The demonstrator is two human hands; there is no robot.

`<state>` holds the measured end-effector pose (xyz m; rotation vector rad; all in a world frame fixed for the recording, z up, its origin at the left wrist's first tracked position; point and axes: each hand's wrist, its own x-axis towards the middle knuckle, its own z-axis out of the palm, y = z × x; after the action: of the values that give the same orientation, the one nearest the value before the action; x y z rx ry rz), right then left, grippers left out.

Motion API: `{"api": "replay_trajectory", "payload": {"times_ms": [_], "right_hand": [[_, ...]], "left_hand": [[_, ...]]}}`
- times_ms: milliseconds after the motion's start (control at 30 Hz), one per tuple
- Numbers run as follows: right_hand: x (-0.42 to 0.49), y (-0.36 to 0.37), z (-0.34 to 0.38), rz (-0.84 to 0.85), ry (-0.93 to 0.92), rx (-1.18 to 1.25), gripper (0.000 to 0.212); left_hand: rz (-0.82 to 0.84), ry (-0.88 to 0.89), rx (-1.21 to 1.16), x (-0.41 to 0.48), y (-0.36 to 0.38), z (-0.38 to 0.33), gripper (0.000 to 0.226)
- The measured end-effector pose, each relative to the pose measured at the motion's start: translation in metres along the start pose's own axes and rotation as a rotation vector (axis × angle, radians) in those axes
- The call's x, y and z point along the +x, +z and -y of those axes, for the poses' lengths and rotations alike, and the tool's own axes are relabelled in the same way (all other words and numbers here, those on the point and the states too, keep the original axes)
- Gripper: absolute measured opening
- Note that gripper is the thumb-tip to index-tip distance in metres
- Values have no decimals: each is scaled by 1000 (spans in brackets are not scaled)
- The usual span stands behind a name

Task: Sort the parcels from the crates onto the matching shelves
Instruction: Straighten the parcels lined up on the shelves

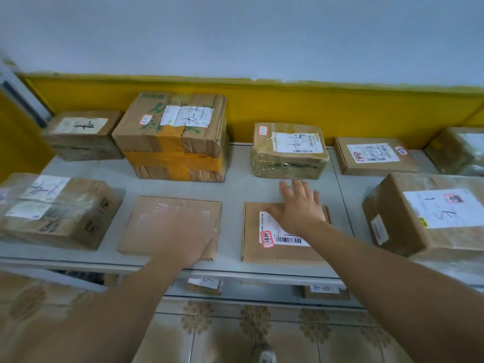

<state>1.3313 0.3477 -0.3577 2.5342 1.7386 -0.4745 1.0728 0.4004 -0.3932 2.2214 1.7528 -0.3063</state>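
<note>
we square two flat parcels on shelf [235, 187]
r hand [298, 208] spread flat over labelled parcel [277, 247]; l hand [188, 234] on plain parcel [157, 226], grip can't tell (blur). keep labels up.

On the shelf [237, 191] lie a plain box [146, 226] under the left hand [183, 239], a labelled box [256, 254] under the right hand [298, 209], and taller boxes [172, 137] beyond and outside both.
</note>
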Motion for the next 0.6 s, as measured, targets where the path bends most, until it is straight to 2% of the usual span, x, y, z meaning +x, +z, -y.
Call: {"api": "replay_trajectory", "payload": {"times_ms": [167, 367, 600], "right_hand": [[52, -31, -2, -184, 1, -5, 80], [101, -41, -9, -73, 152, -69, 77], [103, -34, 3, -76, 84, -98, 71]], "left_hand": [[-38, 4, 25, 2, 7, 3, 78], [-63, -1, 20, 3, 11, 3, 79], [-63, -6, 46, 4, 10, 3, 81]]}}
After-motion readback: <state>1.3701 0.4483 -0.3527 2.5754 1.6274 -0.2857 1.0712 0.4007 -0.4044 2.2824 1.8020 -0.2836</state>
